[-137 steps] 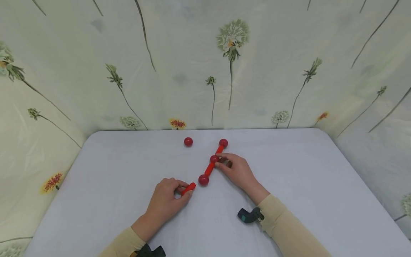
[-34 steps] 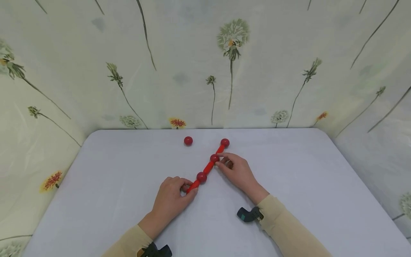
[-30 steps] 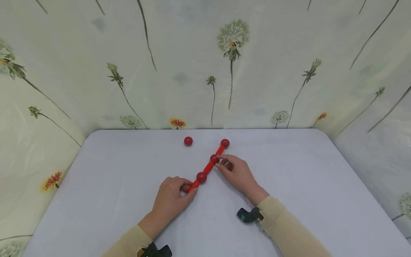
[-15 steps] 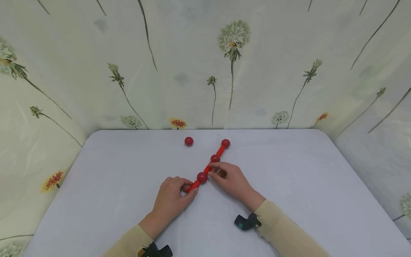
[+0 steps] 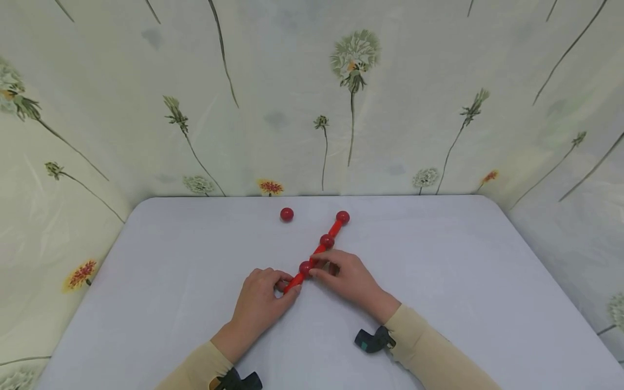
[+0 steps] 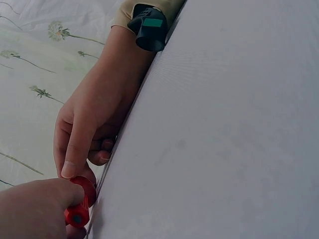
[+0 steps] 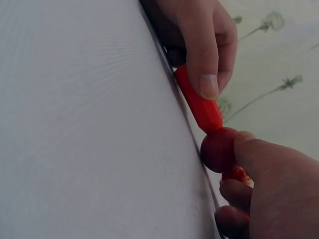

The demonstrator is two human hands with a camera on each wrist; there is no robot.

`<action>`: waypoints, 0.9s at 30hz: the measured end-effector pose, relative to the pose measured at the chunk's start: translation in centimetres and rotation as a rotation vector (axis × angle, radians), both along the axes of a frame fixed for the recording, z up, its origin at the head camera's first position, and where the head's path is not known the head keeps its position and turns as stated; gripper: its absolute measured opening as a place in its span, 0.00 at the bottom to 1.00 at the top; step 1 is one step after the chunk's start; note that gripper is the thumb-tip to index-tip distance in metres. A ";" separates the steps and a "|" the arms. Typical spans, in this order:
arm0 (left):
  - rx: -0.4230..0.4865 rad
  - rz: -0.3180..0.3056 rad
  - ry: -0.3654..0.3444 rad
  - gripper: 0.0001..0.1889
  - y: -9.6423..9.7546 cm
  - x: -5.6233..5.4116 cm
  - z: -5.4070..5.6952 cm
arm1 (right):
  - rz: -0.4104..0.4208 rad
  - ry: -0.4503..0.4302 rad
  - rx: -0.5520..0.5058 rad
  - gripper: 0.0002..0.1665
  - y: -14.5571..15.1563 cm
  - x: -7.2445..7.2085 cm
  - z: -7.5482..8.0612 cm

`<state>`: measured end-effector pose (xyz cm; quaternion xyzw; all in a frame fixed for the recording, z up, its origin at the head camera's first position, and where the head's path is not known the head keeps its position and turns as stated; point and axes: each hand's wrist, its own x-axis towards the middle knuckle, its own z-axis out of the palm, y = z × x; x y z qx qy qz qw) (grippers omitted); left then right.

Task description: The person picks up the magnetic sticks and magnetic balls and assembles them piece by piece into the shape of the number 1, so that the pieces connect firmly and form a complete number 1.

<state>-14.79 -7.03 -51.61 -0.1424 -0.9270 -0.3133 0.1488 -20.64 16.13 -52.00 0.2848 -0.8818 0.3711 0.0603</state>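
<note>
A slanting chain of red balls and red faceted rods lies on the table, running from a far ball through a middle ball to a near ball. My left hand pinches the rod at the chain's near end, whose inner tip touches the near ball. With thumb and fingers, my right hand grips that near ball. In the left wrist view, the rod's outer end shows a small dark spot. My fingers partly hide the rod between the near and middle balls.
One loose red ball sits near the back edge of the white table, left of the chain. Behind the table hangs a flower-patterned cloth. Each wrist wears a dark camera.
My left hand has brought its rod against the near ball. My right hand has left the middle ball and slid down the chain toward me, now holding the near ball.
</note>
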 end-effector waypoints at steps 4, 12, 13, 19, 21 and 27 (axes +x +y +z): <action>0.007 -0.003 -0.003 0.13 0.0 0.1 0.1 | 0.008 -0.008 0.003 0.23 -0.1 0.1 -0.1; 0.008 -0.006 0.002 0.13 0.1 0.1 0.2 | 0.032 0.016 0.017 0.23 -0.3 0.1 -0.2; 0.007 -0.006 0.004 0.13 0.0 0.1 0.2 | 0.031 0.019 0.020 0.23 -0.3 0.1 -0.2; 0.005 -0.011 0.011 0.13 0.0 0.1 0.1 | 0.024 0.025 0.030 0.22 -0.4 0.2 0.0; 0.003 -0.011 0.014 0.13 0.0 0.1 0.1 | 0.023 0.026 0.032 0.22 -0.4 0.2 0.0; 0.000 -0.010 0.024 0.13 0.0 0.1 -0.1 | 0.023 0.027 0.036 0.22 -0.3 0.3 0.1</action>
